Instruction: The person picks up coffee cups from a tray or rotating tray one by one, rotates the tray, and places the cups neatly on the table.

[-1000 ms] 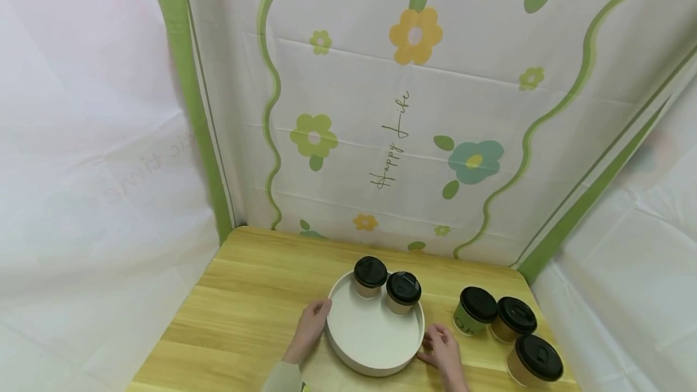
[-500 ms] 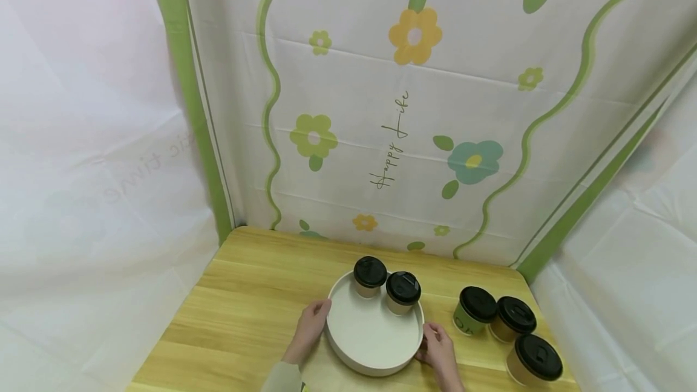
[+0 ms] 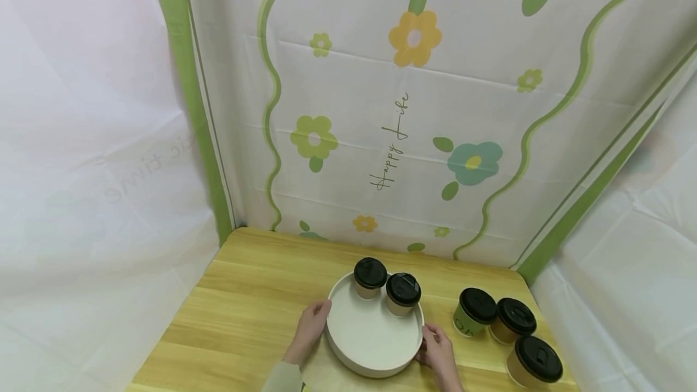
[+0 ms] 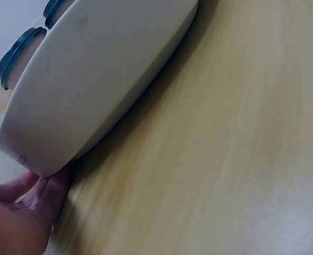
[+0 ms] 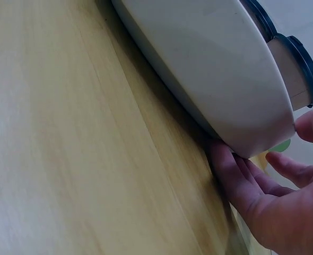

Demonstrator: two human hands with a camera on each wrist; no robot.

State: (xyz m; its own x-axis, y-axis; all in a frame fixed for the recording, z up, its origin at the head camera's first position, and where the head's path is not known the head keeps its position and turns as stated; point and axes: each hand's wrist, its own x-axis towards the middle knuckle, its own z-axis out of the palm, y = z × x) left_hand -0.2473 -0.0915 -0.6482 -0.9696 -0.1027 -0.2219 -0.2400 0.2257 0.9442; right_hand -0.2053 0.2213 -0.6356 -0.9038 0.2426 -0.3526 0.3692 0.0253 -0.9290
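1. Plainly, I saw the left hand point(image 3: 312, 322) and right hand point(image 3: 438, 348) gripping the round tray point(image 3: 373, 343) between them.
2. Rightward, three lidded cups point(image 3: 478, 305) stood on the table point(image 3: 256, 301).
3. Two black-lidded cups point(image 3: 403, 289) stood inside the tray's far rim.

Head cam: high, facing forward and down, farthest off; tray point(image 3: 370, 337) at lower centre. Wrist cams: low, close to its side; tray upper left (left wrist), upper right (right wrist). Tray common to all.
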